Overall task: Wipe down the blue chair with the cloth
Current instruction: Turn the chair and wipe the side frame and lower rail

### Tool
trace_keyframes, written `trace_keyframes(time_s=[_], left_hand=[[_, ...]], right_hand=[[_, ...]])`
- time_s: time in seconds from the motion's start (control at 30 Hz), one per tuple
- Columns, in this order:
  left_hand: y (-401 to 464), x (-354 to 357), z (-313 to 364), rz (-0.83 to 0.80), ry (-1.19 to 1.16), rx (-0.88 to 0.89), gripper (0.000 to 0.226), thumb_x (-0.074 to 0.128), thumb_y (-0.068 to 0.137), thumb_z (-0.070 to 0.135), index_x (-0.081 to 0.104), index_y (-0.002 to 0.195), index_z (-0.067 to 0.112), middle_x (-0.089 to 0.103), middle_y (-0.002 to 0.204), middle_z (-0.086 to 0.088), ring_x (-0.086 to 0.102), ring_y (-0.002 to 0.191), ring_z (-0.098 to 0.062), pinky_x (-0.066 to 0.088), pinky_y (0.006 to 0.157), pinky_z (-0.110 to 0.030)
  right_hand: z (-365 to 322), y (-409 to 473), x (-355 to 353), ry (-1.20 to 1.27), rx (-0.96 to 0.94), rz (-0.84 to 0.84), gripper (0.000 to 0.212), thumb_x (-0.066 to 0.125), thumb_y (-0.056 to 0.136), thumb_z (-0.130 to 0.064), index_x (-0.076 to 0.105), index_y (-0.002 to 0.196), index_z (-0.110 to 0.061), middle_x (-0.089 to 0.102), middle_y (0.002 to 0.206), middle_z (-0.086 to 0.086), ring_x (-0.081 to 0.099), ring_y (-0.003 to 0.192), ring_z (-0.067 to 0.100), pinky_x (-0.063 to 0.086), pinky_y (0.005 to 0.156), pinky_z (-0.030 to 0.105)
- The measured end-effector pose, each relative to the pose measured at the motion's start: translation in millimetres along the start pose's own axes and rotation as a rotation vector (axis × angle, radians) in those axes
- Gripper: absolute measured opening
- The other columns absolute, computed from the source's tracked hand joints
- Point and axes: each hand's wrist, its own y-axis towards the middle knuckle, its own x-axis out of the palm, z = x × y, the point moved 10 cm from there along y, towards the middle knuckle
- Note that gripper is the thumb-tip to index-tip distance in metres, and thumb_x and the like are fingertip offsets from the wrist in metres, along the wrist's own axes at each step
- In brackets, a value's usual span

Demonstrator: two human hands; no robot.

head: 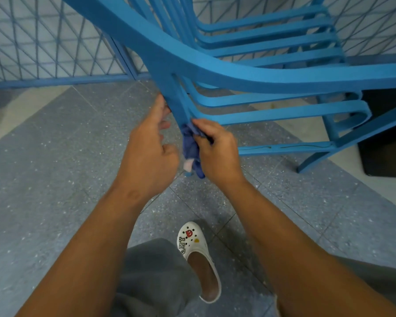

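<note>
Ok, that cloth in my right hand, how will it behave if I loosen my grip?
The cloth is probably floppy: it hangs bunched below the right hand. It looks light, so it would likely slip off the blue chair.

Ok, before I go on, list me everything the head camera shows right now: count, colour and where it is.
blue chair: one, blue slatted, tilted, filling the upper frame
cloth: one, dark blue with a pale patch, bunched against the chair's leg at centre
mesh fence: one, blue frame with grey lattice, along the top left
floor: grey speckled tiles with paler strips
dark block: one, black, on the floor at the right edge
clog: one, white with charms, bottom centre
trousers: grey, bottom centre
left hand: touches the chair's leg
right hand: grips the cloth
</note>
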Motion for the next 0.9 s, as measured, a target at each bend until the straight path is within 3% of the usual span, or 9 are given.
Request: trace_keyframes(time_s=[0.07,0.17,0.27,0.33,0.47,0.53,0.67,0.8,0.9], left_hand=[[-2,1,3,-0.007,-0.016,0.023,0.099,0.054,0.078,-0.008,0.023,0.141,0.062,0.051,0.131,0.035,0.053,0.119,0.006,0.044,0.097,-0.011],[-1,0,2,-0.02,0.0,0.045,0.095,0.05,0.078,-0.015,0.034,0.148,0.046,0.055,0.126,0.036,0.054,0.115,0.012,0.042,0.093,-0.005],[-1,-1,-2,-0.023,0.003,0.023,0.096,0.053,0.08,-0.012,0.029,0.149,0.051,0.048,0.128,0.043,0.049,0.123,0.011,0.037,0.102,-0.008],[0,2,-8,-0.016,-0.019,-0.007,0.096,0.053,0.081,-0.012,0.027,0.153,0.046,0.05,0.138,0.031,0.049,0.129,0.0,0.039,0.106,-0.017],[-2,14,-12,-0.03,-0.05,-0.045,0.094,0.056,0.085,-0.01,0.02,0.145,0.055,0.046,0.142,0.024,0.049,0.127,-0.002,0.041,0.103,-0.019],[-2,18,-15,-0.047,-0.037,-0.054,0.092,0.057,0.088,-0.007,0.019,0.14,0.059,0.045,0.142,0.026,0.049,0.126,-0.001,0.04,0.098,-0.013],[0,29,-20,-0.108,-0.05,-0.063,0.08,0.054,0.09,-0.006,0.033,0.135,0.058,0.05,0.127,0.039,0.053,0.114,0.011,0.039,0.087,0.001],[4,30,-26,-0.099,-0.108,-0.062,0.07,0.05,0.088,-0.014,0.051,0.135,0.039,0.064,0.115,0.027,0.06,0.105,0.011,0.045,0.084,-0.004],[6,29,-30,-0.121,-0.065,-0.07,0.085,0.047,0.086,-0.017,0.04,0.128,0.057,0.053,0.114,0.048,0.051,0.111,0.021,0.037,0.089,0.001]], right_hand=[[-39,12,-7,0.052,-0.124,0.042,0.031,0.06,0.094,-0.001,0.073,0.121,-0.009,0.071,0.122,0.0,0.065,0.113,0.01,0.052,0.1,0.03],[-65,17,-13,0.067,-0.205,0.098,0.035,0.06,0.093,0.002,0.072,0.124,-0.01,0.07,0.125,0.0,0.063,0.117,0.011,0.05,0.103,0.029],[-32,10,-3,-0.017,-0.182,0.101,0.038,0.059,0.091,0.006,0.072,0.124,-0.007,0.072,0.121,0.005,0.066,0.113,0.014,0.052,0.099,0.029],[2,5,9,-0.084,-0.086,0.073,0.037,0.059,0.091,0.007,0.073,0.122,-0.007,0.073,0.117,0.006,0.067,0.107,0.015,0.054,0.094,0.031],[40,3,19,-0.117,0.09,-0.047,0.026,0.055,0.088,0.011,0.069,0.077,-0.007,0.063,0.071,-0.008,0.057,0.068,-0.004,0.04,0.063,0.019],[36,8,18,-0.188,0.098,-0.12,0.029,0.057,0.088,0.007,0.058,0.069,-0.015,0.052,0.062,-0.009,0.048,0.061,0.003,0.031,0.059,0.027],[-1,17,8,-0.121,-0.056,-0.047,0.013,0.064,0.096,-0.01,0.077,0.098,-0.008,0.068,0.096,0.005,0.062,0.089,0.016,0.045,0.074,0.027],[-12,8,6,-0.007,-0.109,0.091,0.025,0.067,0.095,-0.01,0.075,0.119,-0.008,0.066,0.111,0.006,0.066,0.099,0.017,0.054,0.088,0.027],[10,7,12,-0.009,-0.083,0.15,0.029,0.067,0.095,-0.005,0.073,0.123,-0.007,0.066,0.111,0.008,0.067,0.099,0.019,0.056,0.089,0.032]])
